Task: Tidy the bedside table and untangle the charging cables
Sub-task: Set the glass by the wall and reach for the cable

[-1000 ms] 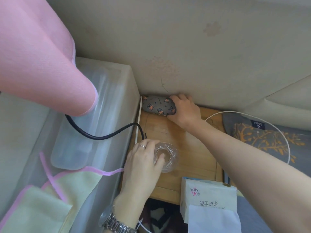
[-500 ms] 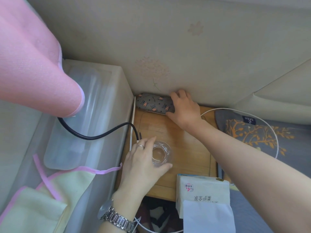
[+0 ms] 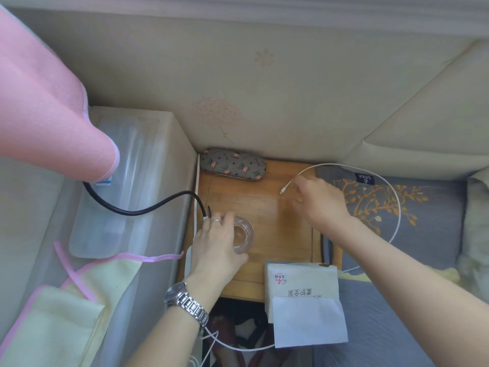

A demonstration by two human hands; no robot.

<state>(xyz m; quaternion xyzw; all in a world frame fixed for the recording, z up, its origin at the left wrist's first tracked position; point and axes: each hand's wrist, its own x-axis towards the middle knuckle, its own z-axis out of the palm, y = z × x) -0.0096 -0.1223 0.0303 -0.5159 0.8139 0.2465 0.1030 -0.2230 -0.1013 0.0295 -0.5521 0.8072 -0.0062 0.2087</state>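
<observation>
A small wooden bedside table (image 3: 267,207) stands against the wall. My left hand (image 3: 217,247) grips a clear glass (image 3: 243,237) near the table's left edge. My right hand (image 3: 320,205) is over the table's right side, its fingertips pinching a white charging cable (image 3: 397,205) just behind its plug (image 3: 282,192). That cable loops right over the bed. A patterned grey glasses case (image 3: 232,164) lies at the table's back edge, apart from both hands. A black cable (image 3: 148,209) runs from the left and ends beside my left hand.
A white tissue pack (image 3: 301,287) sits on the table's front right corner. A translucent plastic storage box (image 3: 137,168) stands to the left, with pink cloth (image 3: 47,115) and a yellow towel (image 3: 53,313) over it. A grey patterned pillow (image 3: 423,221) lies to the right. Another white cable (image 3: 238,348) hangs below.
My right hand has left the glasses case and moved right and nearer, taking the white cable's plug end. The left hand stays on the glass.
</observation>
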